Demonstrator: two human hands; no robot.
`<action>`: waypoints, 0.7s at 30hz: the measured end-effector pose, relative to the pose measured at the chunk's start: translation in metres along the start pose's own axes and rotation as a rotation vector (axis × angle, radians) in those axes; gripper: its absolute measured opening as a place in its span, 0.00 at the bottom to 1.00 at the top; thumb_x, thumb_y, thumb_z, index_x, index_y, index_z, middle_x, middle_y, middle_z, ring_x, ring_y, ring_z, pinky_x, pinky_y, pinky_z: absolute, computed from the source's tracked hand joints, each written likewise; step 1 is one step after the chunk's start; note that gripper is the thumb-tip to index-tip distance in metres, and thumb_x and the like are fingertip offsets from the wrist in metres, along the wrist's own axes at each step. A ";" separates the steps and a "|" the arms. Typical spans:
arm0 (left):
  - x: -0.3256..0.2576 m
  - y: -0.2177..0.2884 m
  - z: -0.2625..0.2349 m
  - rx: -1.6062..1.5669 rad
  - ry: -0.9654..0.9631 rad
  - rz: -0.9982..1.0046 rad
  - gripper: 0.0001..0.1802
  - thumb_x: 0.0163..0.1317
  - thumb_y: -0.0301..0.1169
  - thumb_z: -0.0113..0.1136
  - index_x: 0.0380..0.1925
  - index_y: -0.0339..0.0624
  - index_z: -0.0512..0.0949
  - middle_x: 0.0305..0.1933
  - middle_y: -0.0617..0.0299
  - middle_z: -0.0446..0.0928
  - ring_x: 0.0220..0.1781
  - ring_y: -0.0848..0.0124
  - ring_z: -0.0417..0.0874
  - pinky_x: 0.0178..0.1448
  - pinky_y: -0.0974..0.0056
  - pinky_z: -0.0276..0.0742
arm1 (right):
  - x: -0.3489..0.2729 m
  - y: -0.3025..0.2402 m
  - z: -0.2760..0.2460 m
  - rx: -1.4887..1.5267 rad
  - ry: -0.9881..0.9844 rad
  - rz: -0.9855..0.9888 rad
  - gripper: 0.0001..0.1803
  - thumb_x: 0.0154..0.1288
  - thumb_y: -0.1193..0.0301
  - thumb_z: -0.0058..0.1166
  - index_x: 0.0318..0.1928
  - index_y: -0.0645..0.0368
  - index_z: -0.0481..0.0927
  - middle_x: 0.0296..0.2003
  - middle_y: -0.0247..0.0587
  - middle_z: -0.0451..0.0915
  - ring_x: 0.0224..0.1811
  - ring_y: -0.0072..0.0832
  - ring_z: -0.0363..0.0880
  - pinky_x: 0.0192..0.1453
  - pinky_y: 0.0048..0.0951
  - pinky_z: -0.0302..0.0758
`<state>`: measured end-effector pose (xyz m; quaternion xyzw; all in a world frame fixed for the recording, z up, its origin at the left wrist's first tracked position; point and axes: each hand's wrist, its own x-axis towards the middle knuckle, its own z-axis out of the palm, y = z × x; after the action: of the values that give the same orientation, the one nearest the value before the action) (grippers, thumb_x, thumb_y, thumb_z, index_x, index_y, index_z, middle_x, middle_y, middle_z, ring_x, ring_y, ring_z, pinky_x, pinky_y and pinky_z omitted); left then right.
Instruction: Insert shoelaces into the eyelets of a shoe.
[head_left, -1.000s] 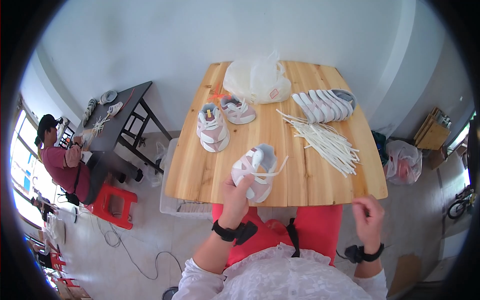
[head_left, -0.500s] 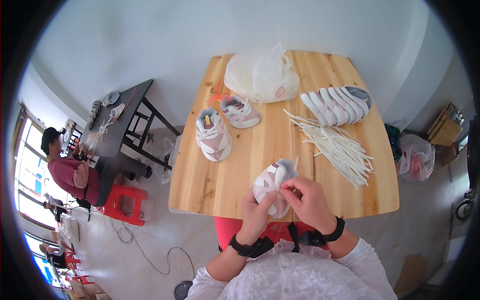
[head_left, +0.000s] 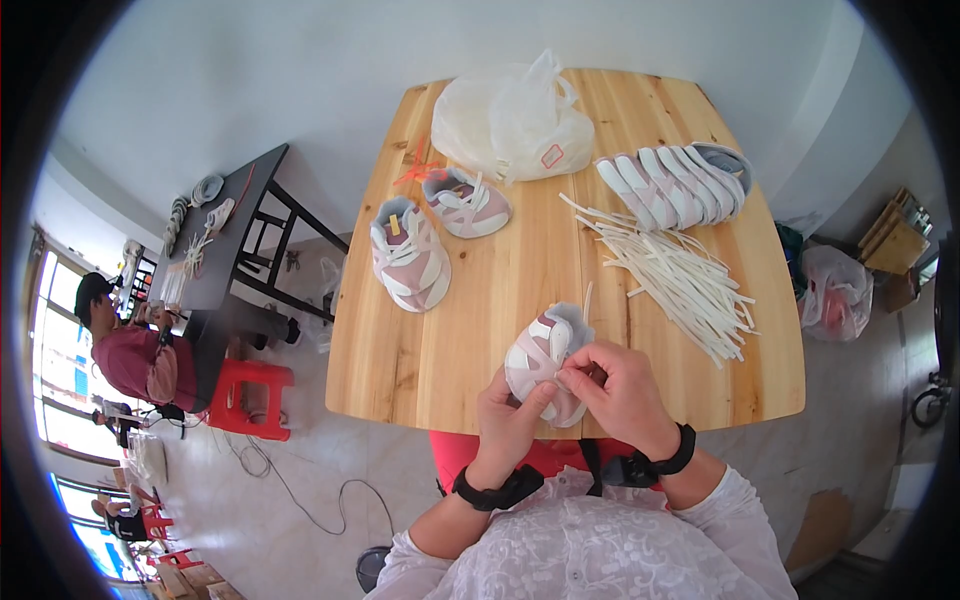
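At the table's near edge, my left hand [head_left: 508, 422] is closed around the side of a small pink-and-white shoe [head_left: 533, 357], thumb lying on its upper. My right hand [head_left: 622, 392] pinches with thumb and forefinger at the shoe's lacing, on a shoelace mostly covered by the fingers. One white lace end [head_left: 588, 298] sticks up beside the shoe's grey-lined opening. Farther left on the wood stand two similar shoes with laces in them, the nearer shoe [head_left: 411, 257] and the farther shoe [head_left: 468, 203].
A bundle of white laces [head_left: 680, 285] lies right of centre, below a row of nested shoes [head_left: 675, 185]. A plastic bag [head_left: 505, 120] sits at the table's back. To the left, a person [head_left: 145, 355] works at a dark table [head_left: 225, 240], beside a red stool [head_left: 255, 397].
The view has shifted slightly, so the table's far part sits higher in the picture. Both hands keep their hold at the shoe, with only slight finger movement.
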<state>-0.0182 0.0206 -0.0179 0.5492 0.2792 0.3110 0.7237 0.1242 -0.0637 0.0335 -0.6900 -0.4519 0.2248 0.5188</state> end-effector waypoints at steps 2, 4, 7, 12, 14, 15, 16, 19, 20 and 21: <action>0.000 0.003 0.002 0.032 0.008 0.002 0.18 0.64 0.23 0.63 0.53 0.34 0.75 0.49 0.62 0.80 0.50 0.75 0.79 0.54 0.68 0.76 | -0.001 0.000 0.000 0.003 0.007 0.007 0.05 0.61 0.76 0.62 0.33 0.65 0.80 0.23 0.36 0.80 0.22 0.17 0.75 0.26 0.22 0.71; 0.000 0.005 0.003 0.073 0.016 0.061 0.17 0.63 0.22 0.63 0.52 0.34 0.76 0.49 0.62 0.79 0.50 0.75 0.79 0.53 0.68 0.76 | -0.001 0.000 0.001 0.019 0.012 0.011 0.06 0.61 0.75 0.62 0.33 0.65 0.80 0.23 0.37 0.80 0.22 0.18 0.75 0.26 0.22 0.71; 0.003 0.002 0.001 0.087 0.026 0.084 0.16 0.62 0.21 0.63 0.51 0.33 0.77 0.50 0.62 0.79 0.49 0.75 0.79 0.53 0.68 0.76 | 0.000 -0.005 0.000 -0.004 -0.011 0.041 0.07 0.61 0.73 0.62 0.32 0.64 0.79 0.24 0.44 0.79 0.22 0.32 0.78 0.27 0.30 0.73; 0.003 0.005 0.004 0.062 0.035 0.070 0.16 0.62 0.21 0.61 0.51 0.33 0.77 0.48 0.62 0.80 0.49 0.76 0.79 0.52 0.69 0.76 | -0.002 -0.004 0.000 0.023 -0.022 0.061 0.07 0.61 0.73 0.62 0.32 0.65 0.79 0.25 0.45 0.78 0.23 0.32 0.78 0.29 0.30 0.73; 0.002 0.002 0.006 0.057 0.048 0.079 0.16 0.63 0.21 0.61 0.51 0.33 0.77 0.47 0.62 0.80 0.48 0.76 0.80 0.52 0.69 0.76 | -0.003 -0.006 0.000 0.008 -0.052 0.069 0.07 0.61 0.73 0.61 0.34 0.65 0.79 0.28 0.46 0.78 0.26 0.32 0.79 0.30 0.30 0.74; 0.002 0.000 0.009 0.023 0.094 0.065 0.15 0.63 0.22 0.60 0.51 0.33 0.77 0.46 0.62 0.81 0.47 0.76 0.80 0.51 0.69 0.76 | -0.006 -0.011 -0.002 0.017 0.057 0.014 0.07 0.62 0.74 0.60 0.37 0.64 0.78 0.32 0.46 0.76 0.29 0.34 0.78 0.31 0.31 0.74; 0.002 -0.001 0.009 -0.009 0.144 0.050 0.15 0.64 0.23 0.60 0.51 0.33 0.77 0.45 0.63 0.81 0.46 0.77 0.80 0.50 0.69 0.76 | -0.008 -0.015 -0.002 0.028 0.162 -0.041 0.07 0.62 0.74 0.59 0.39 0.63 0.78 0.36 0.47 0.74 0.32 0.35 0.78 0.32 0.31 0.74; 0.002 -0.001 0.007 -0.084 0.192 0.011 0.14 0.65 0.23 0.59 0.50 0.33 0.77 0.45 0.62 0.81 0.45 0.77 0.80 0.49 0.70 0.76 | -0.013 -0.010 -0.021 -0.270 0.191 -0.304 0.11 0.63 0.75 0.58 0.46 0.61 0.78 0.40 0.46 0.70 0.37 0.39 0.77 0.34 0.32 0.73; 0.002 -0.003 0.006 -0.085 0.195 0.009 0.14 0.65 0.23 0.59 0.50 0.33 0.77 0.45 0.62 0.81 0.45 0.77 0.80 0.49 0.70 0.76 | -0.017 -0.014 -0.022 -0.270 0.187 -0.303 0.11 0.63 0.75 0.58 0.46 0.61 0.78 0.40 0.46 0.70 0.37 0.39 0.77 0.34 0.32 0.73; 0.002 -0.007 0.002 -0.090 0.189 0.008 0.14 0.65 0.24 0.59 0.50 0.33 0.77 0.45 0.62 0.81 0.45 0.77 0.80 0.49 0.70 0.76 | -0.022 -0.018 -0.021 -0.259 0.070 -0.246 0.12 0.63 0.76 0.58 0.47 0.60 0.78 0.38 0.45 0.71 0.34 0.38 0.77 0.33 0.33 0.73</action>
<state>-0.0140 0.0191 -0.0243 0.4854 0.3298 0.3768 0.7167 0.1230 -0.0928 0.0538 -0.6978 -0.5398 0.0755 0.4647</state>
